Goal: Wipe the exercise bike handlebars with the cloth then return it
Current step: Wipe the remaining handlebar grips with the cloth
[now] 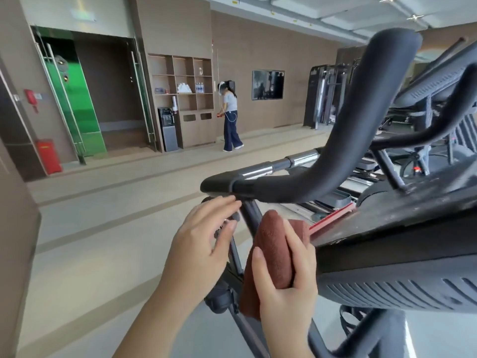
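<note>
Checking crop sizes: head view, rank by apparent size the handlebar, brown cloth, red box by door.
1. handlebar
2. brown cloth, partly hidden by the right hand
3. red box, far off, so only apparent size.

This is a gym, likely in a hotel or office building. An exercise bike (361,177) with padded black handlebars (343,120) fills the foreground, and a weight machine (325,94) stands against the far wall. A water dispenser (167,130), shelving with bottled water (199,87), and what may be folded towels (184,88) fit that.
</note>
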Demonstrator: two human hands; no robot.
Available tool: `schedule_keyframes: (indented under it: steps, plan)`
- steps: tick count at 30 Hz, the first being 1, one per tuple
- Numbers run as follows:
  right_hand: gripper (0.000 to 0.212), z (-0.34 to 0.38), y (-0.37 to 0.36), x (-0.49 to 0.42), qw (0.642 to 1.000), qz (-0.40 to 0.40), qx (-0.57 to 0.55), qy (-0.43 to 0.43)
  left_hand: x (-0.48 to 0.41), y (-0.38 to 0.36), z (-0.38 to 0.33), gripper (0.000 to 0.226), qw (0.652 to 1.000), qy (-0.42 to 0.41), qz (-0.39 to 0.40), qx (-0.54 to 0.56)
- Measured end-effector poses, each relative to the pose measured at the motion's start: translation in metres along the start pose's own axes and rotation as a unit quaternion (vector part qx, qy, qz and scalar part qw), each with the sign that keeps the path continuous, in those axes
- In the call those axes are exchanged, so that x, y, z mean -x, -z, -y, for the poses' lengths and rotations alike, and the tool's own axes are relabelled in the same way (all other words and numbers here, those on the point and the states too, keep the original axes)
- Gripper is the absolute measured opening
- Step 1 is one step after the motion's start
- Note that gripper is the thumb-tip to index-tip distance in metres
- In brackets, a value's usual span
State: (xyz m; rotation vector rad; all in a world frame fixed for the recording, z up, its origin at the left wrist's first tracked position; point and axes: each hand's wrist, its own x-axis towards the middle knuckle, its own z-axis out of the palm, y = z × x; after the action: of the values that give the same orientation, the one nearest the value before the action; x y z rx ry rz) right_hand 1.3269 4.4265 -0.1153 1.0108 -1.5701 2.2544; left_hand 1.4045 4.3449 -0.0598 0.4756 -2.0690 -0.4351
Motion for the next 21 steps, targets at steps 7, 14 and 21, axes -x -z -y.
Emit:
schedule_keyframes:
  steps: [7,14,21]
  plan:
    - [0.051,-0.001,-0.063,0.028,0.993,0.108,0.045,-0.029,0.029,0.057,0.077,0.032,0.988,0.039,-0.024,-0.150]
    - [0.053,-0.002,-0.161,0.065,0.961,0.239,0.121,-0.068,0.059,0.135,0.162,0.032,0.970,0.060,-0.023,-0.235]
    - [0.051,-0.011,-0.262,0.113,0.934,0.313,0.155,-0.070,0.091,0.199,0.251,0.039,0.954,0.096,-0.006,-0.283]
